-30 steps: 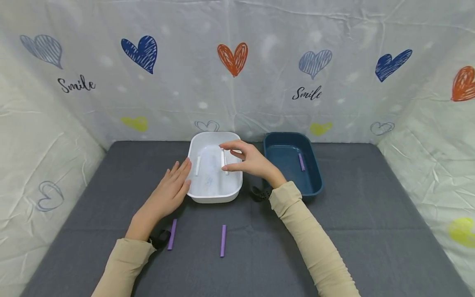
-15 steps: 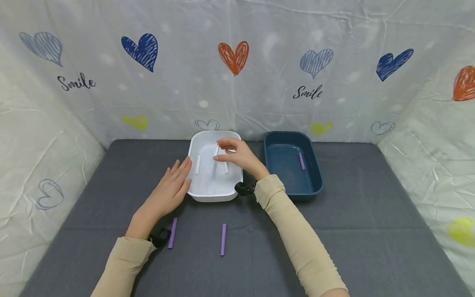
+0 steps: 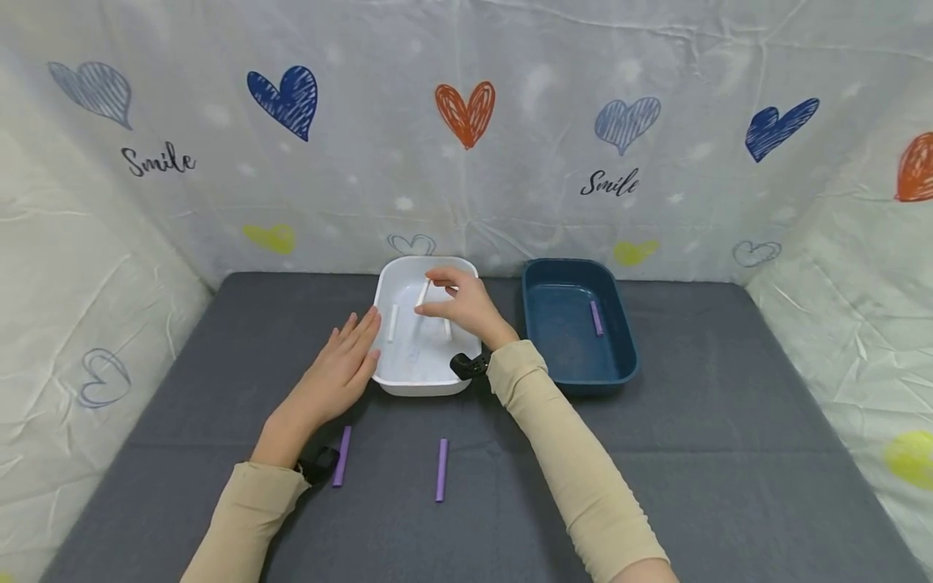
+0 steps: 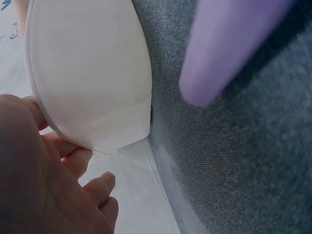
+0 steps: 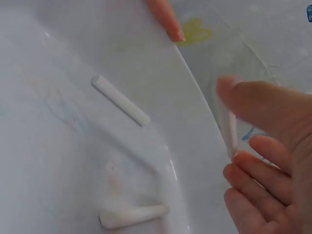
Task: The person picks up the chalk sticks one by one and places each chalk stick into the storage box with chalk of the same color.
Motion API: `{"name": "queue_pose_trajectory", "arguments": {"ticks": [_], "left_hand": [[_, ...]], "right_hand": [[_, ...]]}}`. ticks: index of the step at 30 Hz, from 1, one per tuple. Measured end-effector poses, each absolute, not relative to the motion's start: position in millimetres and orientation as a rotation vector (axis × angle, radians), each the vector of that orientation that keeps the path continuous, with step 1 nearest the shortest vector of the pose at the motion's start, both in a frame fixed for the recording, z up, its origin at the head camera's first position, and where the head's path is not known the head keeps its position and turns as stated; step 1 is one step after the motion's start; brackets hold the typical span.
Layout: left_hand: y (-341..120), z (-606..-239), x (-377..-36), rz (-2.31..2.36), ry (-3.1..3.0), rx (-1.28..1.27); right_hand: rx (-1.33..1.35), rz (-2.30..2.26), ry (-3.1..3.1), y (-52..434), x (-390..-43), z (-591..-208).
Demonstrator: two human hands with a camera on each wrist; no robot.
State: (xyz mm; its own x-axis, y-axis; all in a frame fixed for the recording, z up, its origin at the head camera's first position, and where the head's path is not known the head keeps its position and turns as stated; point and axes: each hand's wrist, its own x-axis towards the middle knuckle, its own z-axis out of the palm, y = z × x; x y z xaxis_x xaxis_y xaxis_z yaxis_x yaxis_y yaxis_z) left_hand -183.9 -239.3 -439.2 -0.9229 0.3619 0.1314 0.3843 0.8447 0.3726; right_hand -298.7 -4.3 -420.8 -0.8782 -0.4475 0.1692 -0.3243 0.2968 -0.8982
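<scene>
My right hand (image 3: 466,308) pinches a white chalk stick (image 3: 423,291) by its two ends, between thumb and fingertips, over the white tray (image 3: 421,390). Two more white chalk sticks lie on the tray's floor: a left one (image 3: 393,324) and a right one (image 3: 448,329), the latter partly covered by the right hand in the head view. In the right wrist view the held chalk (image 5: 231,131) overlaps the tray's rim. My left hand (image 3: 331,372) rests its straight fingers against the tray's left side; the left wrist view has its fingertips (image 4: 78,161) at the rim.
A dark blue tray (image 3: 579,380) stands to the right with a purple chalk stick (image 3: 596,318) inside. On the grey cloth in front lie two more, one purple chalk (image 3: 441,470) in the middle and another purple chalk (image 3: 342,456) beside the left wrist. A printed curtain hangs behind.
My right hand has moved left over the white tray with the chalk stick, which now leans at a slant. My left hand has stayed at the tray's side.
</scene>
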Motion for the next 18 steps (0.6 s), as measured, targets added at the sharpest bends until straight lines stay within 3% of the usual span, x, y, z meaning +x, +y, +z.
{"name": "queue_pose_trajectory", "arguments": {"ticks": [18], "left_hand": [[-240,-441,-184,-0.613,-2.972,-0.597]], "right_hand": [[-0.743,-0.825,2.806,-24,-298,-423]]}}
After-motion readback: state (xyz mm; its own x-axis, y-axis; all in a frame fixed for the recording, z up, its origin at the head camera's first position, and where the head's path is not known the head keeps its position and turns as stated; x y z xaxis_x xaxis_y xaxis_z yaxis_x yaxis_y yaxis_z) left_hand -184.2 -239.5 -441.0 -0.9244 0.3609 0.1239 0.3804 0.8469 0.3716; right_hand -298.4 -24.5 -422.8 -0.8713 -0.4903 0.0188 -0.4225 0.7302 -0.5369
